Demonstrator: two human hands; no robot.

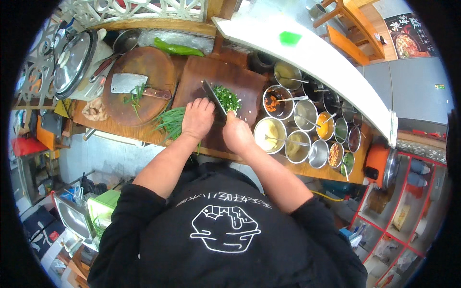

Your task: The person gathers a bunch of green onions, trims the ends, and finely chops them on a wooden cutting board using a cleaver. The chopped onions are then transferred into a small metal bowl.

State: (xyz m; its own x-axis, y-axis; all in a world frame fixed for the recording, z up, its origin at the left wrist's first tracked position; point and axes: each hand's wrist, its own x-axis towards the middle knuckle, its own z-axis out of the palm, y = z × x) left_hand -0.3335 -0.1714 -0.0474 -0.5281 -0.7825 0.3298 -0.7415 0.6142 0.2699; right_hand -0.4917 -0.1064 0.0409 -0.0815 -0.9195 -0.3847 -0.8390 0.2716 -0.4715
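Note:
My right hand (237, 134) is wrapped round the handle of a kitchen knife (214, 97), whose dark blade stands on edge on the brown cutting board (191, 79). Just left of the blade, my left hand (198, 118) presses down with bent fingers on a bunch of green onions (171, 123). Their long green ends stick out to the left beneath it and hang over the board's near edge. To the right of the blade lies a heap of chopped green onions (227, 98), with a few white bits scattered around. My fingertips are partly hidden.
A round wooden board (158, 65) at left carries a cleaver (128, 83) and some green stalks. Behind lies a long green pepper (177, 48). Several metal bowls of ingredients, including an empty-looking metal bowl (319, 153), crowd the right side. A lidded pot (74, 62) stands far left.

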